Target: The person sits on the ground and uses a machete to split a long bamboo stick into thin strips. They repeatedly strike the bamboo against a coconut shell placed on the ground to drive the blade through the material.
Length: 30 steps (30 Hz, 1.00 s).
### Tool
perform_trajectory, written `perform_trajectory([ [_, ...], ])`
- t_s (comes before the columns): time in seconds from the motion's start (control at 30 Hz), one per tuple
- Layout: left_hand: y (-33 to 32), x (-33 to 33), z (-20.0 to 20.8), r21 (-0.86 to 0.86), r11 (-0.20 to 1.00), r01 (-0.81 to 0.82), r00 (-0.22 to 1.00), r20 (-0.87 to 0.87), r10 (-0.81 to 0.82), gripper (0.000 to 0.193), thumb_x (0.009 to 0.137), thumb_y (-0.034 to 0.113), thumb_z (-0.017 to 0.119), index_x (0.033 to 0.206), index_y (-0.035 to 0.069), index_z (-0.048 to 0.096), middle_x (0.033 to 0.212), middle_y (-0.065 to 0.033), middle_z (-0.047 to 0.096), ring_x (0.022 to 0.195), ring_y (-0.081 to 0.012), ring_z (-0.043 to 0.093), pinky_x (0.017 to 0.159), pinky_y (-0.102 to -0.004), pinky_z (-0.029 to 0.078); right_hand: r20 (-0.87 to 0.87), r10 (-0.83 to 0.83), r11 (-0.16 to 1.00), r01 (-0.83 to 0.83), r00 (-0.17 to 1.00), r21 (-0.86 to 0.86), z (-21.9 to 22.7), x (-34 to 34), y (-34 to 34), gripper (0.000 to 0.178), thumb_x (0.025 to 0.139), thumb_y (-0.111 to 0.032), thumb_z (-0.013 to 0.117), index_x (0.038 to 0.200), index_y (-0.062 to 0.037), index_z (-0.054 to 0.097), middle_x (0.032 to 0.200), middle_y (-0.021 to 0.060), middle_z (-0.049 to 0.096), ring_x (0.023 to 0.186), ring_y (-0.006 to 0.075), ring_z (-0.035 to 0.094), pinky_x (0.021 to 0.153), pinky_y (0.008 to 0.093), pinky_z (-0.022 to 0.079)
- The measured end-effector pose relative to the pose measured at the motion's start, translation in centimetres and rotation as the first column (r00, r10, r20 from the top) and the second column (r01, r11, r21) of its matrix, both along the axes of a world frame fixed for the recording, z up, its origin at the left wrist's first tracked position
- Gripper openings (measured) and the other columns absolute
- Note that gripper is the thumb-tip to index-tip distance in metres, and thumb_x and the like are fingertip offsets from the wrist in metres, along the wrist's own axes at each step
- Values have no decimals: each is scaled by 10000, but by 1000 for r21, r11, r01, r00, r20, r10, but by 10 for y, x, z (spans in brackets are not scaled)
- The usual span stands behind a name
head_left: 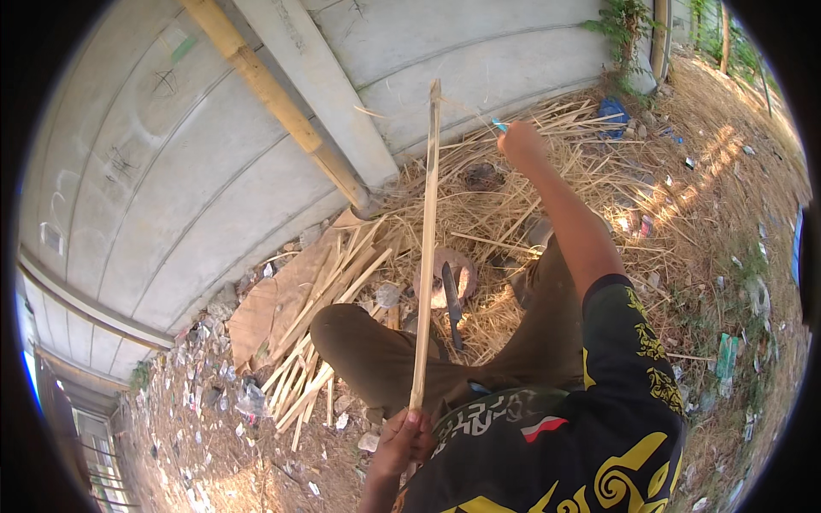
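My left hand [400, 443], low in the view by my shirt, is closed around the lower end of a long, pale bamboo strip [426, 256]. The strip stands nearly upright in the picture, with thin curled slivers at its far tip. Out to the far right, my right hand [523, 147] is closed on a small light-blue piece [499, 125], whose kind I cannot make out. A thin sliver or thread runs between that hand and the strip's tip. Between my legs lies a dark-bladed knife [451, 299], beside a pinkish stone [467, 275].
Split bamboo strips [299, 376] lie piled left of my knee, partly over brown cardboard [265, 312]. Shavings [564, 162] cover the ground ahead, below a concrete wall [188, 171]. A bamboo pole [274, 98] leans there. A blue plastic bag [611, 117] sits far right; litter is scattered around.
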<state>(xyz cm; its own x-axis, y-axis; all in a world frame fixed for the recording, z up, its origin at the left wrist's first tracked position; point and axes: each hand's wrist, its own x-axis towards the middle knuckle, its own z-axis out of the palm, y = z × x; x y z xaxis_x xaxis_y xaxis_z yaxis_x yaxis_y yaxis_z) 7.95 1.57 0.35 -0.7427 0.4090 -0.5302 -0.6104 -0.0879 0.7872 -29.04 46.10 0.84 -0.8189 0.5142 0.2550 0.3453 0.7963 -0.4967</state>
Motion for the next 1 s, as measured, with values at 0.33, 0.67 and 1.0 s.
perform_trajectory([
  [0.33,-39,-113,27,-836,161,-524,682,-525,-510,334,1068,317,454,966,22,573,771,-229,648,777,-467,640,647,-526,464,685,521,803,-564,510,-191,-200,49,-83,256,816,-200,648,877,40,713,762,190,668,668,309,657,624,459,515],
  [0.67,-55,-146,41,-759,-375,-532,660,-93,-746,303,1058,329,492,865,112,577,616,-111,639,575,-328,674,502,-449,497,876,461,746,-597,144,-295,-304,100,-175,438,802,-277,749,1203,-102,732,1246,124,699,1105,338,686,935,560,531],
  [1.0,-14,-221,80,-484,-335,-809,328,102,-939,352,994,286,636,681,161,531,516,-13,564,451,-196,621,414,-338,466,640,414,815,49,647,-577,-375,148,-255,480,854,-372,672,1150,5,706,1206,231,687,1152,393,655,951,454,538],
])
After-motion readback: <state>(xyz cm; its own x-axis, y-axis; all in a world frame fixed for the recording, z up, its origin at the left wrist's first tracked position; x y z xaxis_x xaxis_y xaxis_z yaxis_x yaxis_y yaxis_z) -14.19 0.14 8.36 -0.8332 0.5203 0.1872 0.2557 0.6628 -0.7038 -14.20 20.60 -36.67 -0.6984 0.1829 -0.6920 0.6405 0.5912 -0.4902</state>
